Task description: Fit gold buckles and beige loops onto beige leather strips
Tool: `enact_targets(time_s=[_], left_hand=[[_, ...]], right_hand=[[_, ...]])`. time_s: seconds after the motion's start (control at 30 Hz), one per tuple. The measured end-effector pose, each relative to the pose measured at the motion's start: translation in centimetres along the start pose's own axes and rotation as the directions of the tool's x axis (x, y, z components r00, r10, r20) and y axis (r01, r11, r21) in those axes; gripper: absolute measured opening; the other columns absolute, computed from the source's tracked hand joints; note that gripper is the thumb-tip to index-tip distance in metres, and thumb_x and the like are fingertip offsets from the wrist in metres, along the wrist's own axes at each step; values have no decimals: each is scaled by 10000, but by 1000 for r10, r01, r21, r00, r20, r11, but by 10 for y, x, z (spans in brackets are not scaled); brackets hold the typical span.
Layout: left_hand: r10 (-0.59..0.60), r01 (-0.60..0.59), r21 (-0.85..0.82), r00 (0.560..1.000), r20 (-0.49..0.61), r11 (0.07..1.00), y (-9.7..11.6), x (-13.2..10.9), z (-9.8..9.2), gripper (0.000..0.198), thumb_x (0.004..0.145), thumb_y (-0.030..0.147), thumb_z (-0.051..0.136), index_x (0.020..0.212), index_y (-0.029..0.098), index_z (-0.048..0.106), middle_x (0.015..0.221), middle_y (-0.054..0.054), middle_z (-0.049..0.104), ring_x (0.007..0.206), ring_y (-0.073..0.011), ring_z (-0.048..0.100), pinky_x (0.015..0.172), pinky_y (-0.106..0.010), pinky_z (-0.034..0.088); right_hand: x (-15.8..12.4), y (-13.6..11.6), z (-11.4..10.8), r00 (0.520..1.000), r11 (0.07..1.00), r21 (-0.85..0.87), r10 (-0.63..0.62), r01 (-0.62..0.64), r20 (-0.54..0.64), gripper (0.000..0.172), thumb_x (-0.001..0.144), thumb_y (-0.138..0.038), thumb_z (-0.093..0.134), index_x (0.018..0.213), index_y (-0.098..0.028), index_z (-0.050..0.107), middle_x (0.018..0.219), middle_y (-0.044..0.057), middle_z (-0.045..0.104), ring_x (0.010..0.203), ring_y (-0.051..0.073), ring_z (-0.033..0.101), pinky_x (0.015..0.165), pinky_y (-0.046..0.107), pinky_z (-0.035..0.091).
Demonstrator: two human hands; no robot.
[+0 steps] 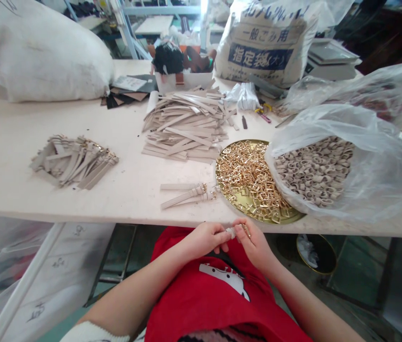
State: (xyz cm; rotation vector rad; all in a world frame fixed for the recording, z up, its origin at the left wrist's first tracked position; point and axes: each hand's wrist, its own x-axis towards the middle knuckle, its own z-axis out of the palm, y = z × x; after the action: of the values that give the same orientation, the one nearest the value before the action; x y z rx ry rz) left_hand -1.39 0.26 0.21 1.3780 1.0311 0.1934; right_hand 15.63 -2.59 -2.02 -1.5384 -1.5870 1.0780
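Observation:
Just off the table's front edge, my left hand (208, 237) and my right hand (253, 241) meet over the lap. A short light-coloured strap end (231, 232) shows between them, pinched by my left fingers. My right fingers are closed around a gold buckle (246, 231), partly covered by the thumb; how it joins the strap is hidden. On the table ahead lie a few beige straps (185, 195), some with gold buckles at the right end. To their right, a round gold tray (234, 207) holds loose gold buckles (249, 175).
A plastic bag (372, 185) of small beige loops (315, 166) overlaps the tray. Plain strips (183, 123) are heaped mid-table; buckled straps (76, 161) lie left. Behind are a white sack (37, 52), a printed bag (261, 47) and yellow-handled pliers (263, 114). A bin (317, 254) stands below.

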Motion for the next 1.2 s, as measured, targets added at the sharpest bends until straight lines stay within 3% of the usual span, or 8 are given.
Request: enact_targets(time_s=[0.23, 0.47, 0.57, 0.7, 0.77, 0.83, 0.9, 1.2], left_hand=[[36, -36, -14, 999, -17, 999, 9, 5, 3, 335, 802, 422, 403, 698, 139, 550, 591, 1, 583, 498, -90, 509, 513, -192, 381], [66, -59, 276, 998, -15, 959, 19, -4, -13, 379, 839, 411, 339, 740, 135, 579, 629, -10, 605, 512, -104, 505, 514, -207, 362], [124, -74, 455, 989, -82, 888, 21, -2, -25, 350, 857, 360, 333, 758, 142, 589, 678, -27, 620, 596, -127, 551, 563, -216, 382], [280, 43, 743, 910, -305, 668, 15, 7, -58, 332, 863, 397, 360, 870, 176, 607, 845, -56, 635, 794, -185, 576, 699, -275, 412], [370, 126, 812, 843, -391, 570, 5, 12, -78, 345, 836, 434, 421, 1041, 199, 567, 1032, -76, 603, 953, -216, 544, 822, -324, 398], [453, 160, 860, 795, -403, 484, -7, 19, -93, 545, 757, 508, 520, 1201, 196, 468, 1238, -107, 489, 1136, -262, 433, 947, -381, 326], [483, 137, 894, 801, -353, 427, -19, 26, -102, 665, 724, 549, 538, 1259, 177, 404, 1301, -117, 430, 1195, -274, 370, 991, -403, 283], [380, 169, 940, 882, -279, 297, -34, 25, -107, 423, 810, 328, 476, 1181, 132, 424, 975, -88, 577, 912, -209, 532, 777, -321, 435]], right_hand=[[-2, -3, -3, 995, 996, -51, -68, 72, 73, 212, 879, -338, 368, 923, -202, 524, 789, 43, 601, 744, 191, 562, 679, 317, 407], [5, -4, 1, 997, 997, -40, -68, 70, 33, 307, 892, -385, 318, 1029, -187, 509, 724, 29, 563, 654, 165, 531, 614, 290, 408], [23, -8, 14, 995, 995, 93, -52, 44, 87, 327, 883, -427, 326, 1015, -184, 501, 622, -3, 516, 559, 144, 490, 538, 268, 389], [54, -11, 31, 989, 937, 342, 25, -74, 146, 457, 881, -485, 264, 1174, -154, 378, 536, -42, 477, 427, 118, 409, 424, 240, 342], [64, -9, 35, 996, 949, 311, 34, -57, 79, 510, 870, -489, 294, 1244, -143, 318, 583, -29, 521, 431, 116, 422, 428, 241, 355], [68, -3, 36, 1000, 981, 192, -6, 3, 16, 501, 860, -466, 340, 1241, -141, 350, 597, -23, 529, 465, 126, 459, 461, 250, 383], [65, 5, 35, 996, 994, 64, -88, 87, 3, 442, 856, -430, 364, 1190, -148, 429, 590, -22, 523, 517, 142, 502, 515, 263, 417], [56, 42, 34, 979, 965, -174, -202, 198, -6, 369, 809, -421, 443, 1067, -190, 569, 816, 54, 674, 750, 191, 634, 689, 286, 509]])
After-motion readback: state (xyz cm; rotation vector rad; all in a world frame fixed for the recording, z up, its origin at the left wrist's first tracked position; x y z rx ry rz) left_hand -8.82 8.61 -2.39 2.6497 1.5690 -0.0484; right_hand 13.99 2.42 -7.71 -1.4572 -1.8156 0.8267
